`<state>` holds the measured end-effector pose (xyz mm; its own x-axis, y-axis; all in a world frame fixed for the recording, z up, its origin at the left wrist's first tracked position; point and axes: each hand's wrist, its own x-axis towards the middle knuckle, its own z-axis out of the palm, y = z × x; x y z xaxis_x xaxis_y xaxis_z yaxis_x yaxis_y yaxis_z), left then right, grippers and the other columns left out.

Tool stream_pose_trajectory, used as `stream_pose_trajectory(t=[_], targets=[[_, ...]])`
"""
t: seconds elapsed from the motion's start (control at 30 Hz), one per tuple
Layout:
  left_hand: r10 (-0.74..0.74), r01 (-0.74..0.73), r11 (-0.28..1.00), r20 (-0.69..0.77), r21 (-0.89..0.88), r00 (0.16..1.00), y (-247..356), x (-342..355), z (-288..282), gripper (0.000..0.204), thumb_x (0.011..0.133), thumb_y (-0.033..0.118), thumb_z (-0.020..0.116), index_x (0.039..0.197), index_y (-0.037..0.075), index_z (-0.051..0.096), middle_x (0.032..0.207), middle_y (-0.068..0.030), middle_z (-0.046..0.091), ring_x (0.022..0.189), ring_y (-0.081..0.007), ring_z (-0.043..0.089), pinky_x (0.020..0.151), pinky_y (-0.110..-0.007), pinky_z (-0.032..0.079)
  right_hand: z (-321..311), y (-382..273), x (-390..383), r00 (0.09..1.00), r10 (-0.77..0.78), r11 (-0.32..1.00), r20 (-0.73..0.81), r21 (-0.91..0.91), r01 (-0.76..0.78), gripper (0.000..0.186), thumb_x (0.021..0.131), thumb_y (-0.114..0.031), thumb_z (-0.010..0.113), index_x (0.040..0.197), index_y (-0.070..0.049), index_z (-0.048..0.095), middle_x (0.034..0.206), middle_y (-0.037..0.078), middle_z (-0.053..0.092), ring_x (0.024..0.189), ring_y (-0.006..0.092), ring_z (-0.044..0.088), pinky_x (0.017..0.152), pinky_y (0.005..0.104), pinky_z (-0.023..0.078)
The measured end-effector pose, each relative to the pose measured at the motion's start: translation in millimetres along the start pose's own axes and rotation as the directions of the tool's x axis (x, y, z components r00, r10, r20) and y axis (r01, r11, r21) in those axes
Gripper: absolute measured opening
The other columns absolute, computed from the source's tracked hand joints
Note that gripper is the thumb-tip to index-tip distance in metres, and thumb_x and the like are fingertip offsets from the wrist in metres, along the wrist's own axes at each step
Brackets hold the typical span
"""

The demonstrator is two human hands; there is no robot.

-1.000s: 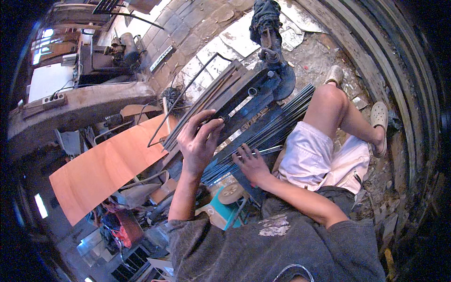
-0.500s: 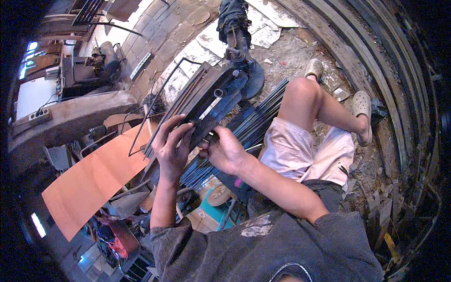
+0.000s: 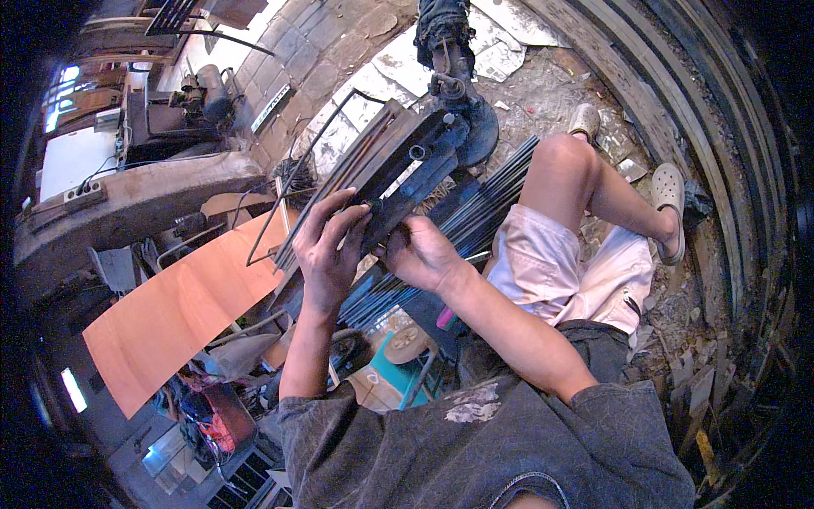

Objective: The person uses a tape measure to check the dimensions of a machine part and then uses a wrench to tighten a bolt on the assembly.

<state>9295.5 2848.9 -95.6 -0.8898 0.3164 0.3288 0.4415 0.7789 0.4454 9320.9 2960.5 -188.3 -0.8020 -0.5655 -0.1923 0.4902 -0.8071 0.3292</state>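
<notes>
In the middle, a long dark metal frame (image 3: 432, 175) has two rails with a slot between them. A short ring or tube (image 3: 417, 153) stands out of the slot. My left hand (image 3: 324, 246) reaches over the frame's near end, its bent fingertips closed on a small dark part (image 3: 375, 204) at the slot. Beneath the same end, my right hand (image 3: 421, 254) is curled palm up against the underside. What its fingers grip is hidden by shadow and the frame.
Beyond the frame stands a dark machine with a round base (image 3: 479, 136). Thin metal rods (image 3: 496, 208) lie beside my bent leg. An orange-brown sheet (image 3: 182, 310) sits at left, near a bent rod frame (image 3: 292, 178). Long beams (image 3: 644, 93) run along the right.
The whole scene has shifted slightly right in the view. My right hand has turned and curled further under the frame; my left hand keeps its place at the slot.
</notes>
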Motion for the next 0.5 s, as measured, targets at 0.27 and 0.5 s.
stream_pose_trajectory(t=[0.27, 0.5], targets=[[-0.053, 0.054, 0.998, 0.04, -0.031, 0.998, 4.4, 2.3, -2.4, 0.019, 0.074, 0.001, 0.072, 0.091, 0.005, 0.067, 0.103, -0.0126, 0.065, 0.09, -0.0288, 0.066, 0.077, -0.037, 0.053, -4.7, 1.6, -1.0, 1.0, -0.003, 1.0, -0.01, -0.01, 0.003, 0.031, 0.099, -0.022, 0.037, 0.117, -0.006, 0.057, 0.112, 0.008, 0.064, 0.1, 0.0199, 0.061, 0.089, 0.0366, 0.048], [-0.051, 0.052, 0.999, 0.063, -0.001, 0.997, 9.3, 8.2, -6.8, 0.026, 0.073, 0.002, 0.074, 0.097, 0.007, 0.067, 0.105, -0.0128, 0.064, 0.092, -0.0287, 0.065, 0.078, -0.038, 0.053, 2.6, -2.9, -8.6, 0.998, 0.034, 0.999, 0.049, -0.023, -0.033, 0.033, 0.099, -0.025, 0.036, 0.118, -0.007, 0.056, 0.112, 0.006, 0.064, 0.101, 0.0186, 0.06, 0.091, 0.0386, 0.048]])
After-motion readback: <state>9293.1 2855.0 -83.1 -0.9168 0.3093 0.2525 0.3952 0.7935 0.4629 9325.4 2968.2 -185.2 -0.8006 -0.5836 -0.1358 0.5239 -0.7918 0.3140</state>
